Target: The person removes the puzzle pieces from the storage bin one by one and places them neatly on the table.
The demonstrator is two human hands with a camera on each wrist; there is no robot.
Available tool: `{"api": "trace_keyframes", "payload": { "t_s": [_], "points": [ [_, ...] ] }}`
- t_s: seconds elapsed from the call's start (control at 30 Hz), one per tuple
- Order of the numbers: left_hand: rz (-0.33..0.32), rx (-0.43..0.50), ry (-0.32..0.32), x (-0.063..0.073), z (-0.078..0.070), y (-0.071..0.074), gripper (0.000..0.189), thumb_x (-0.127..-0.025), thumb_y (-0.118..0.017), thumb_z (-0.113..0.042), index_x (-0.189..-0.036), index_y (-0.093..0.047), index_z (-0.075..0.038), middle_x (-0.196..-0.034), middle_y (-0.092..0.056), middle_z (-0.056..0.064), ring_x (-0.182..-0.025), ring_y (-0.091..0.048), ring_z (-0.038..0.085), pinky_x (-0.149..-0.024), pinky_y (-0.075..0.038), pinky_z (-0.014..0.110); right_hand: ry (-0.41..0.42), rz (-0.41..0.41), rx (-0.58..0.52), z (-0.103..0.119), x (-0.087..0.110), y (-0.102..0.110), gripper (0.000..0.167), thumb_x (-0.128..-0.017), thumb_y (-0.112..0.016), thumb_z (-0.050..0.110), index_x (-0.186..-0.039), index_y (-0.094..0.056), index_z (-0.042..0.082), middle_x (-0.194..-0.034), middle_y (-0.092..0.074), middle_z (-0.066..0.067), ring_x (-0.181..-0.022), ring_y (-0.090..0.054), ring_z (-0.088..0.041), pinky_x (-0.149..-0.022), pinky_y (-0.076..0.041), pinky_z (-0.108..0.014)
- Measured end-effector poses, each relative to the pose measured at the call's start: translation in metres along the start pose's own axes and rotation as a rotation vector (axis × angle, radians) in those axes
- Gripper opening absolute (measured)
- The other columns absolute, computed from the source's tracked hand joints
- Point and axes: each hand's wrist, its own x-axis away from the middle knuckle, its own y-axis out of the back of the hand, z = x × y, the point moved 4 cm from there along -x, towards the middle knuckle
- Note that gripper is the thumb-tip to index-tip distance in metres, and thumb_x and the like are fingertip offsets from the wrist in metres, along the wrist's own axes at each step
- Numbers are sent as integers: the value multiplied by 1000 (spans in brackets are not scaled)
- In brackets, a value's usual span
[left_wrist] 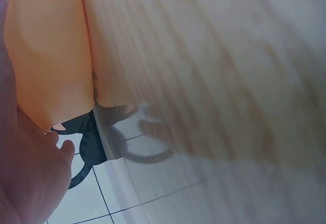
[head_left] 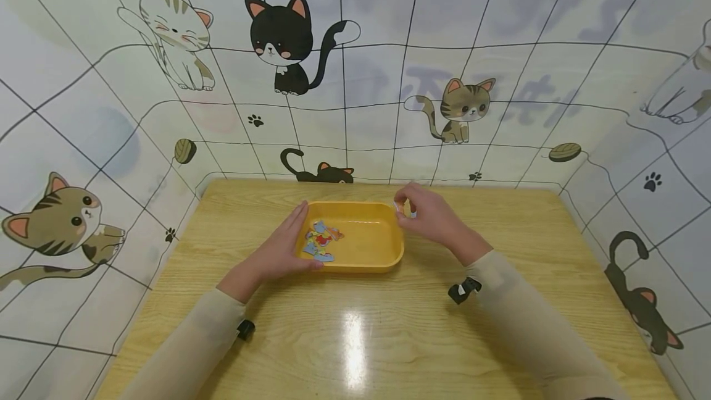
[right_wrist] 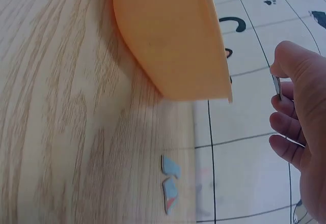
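A shallow yellow plastic tray point(head_left: 366, 268) lies on the table, several small colourful puzzle pieces point(head_left: 319, 241) gathered at its left end. My left hand point(head_left: 280, 249) holds that end, fingers along the side wall and thumb at the front rim. Beside the right end, my right hand point(head_left: 430, 218) pinches one thin puzzle piece point(right_wrist: 277, 87) between thumb and fingers, about level with the rim. Two light-blue puzzle pieces point(right_wrist: 170, 195) lie on the wood past the tray in the right wrist view; in the head view the right hand mostly covers that spot.
The light wooden table point(head_left: 355, 326) meets a cloth backdrop point(head_left: 378, 79) printed with cats and grid lines at its far edge. More of this cloth hangs along the left and right sides. A small black wrist device point(head_left: 464, 291) sits at the right sleeve.
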Motion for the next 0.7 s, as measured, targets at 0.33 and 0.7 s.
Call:
{"api": "trace_keyframes", "payload": {
  "t_s": [0.33, 0.7],
  "points": [
    [0, -5, 5, 0, 0, -1, 148, -78, -92, -72, -179, -3, -10, -186, 3, 0, -171, -6, 28, -134, -21, 55, -80, -58, 56, -31, 21, 12, 20, -95, -76, 16, -114, -69, 12, -111, -65, -3, -84, -56, -22, -70, -48, -38],
    [0, 2, 0, 0, 0, 0, 148, -79, -92, -71, -179, -3, -10, -186, 3, 1, -171, -6, 29, -134, -21, 55, -148, -74, 120, -60, 43, 19, 25, -95, -81, 15, -117, -71, 8, -114, -67, -6, -83, -56, -22, -70, -48, -39]
  ]
}}
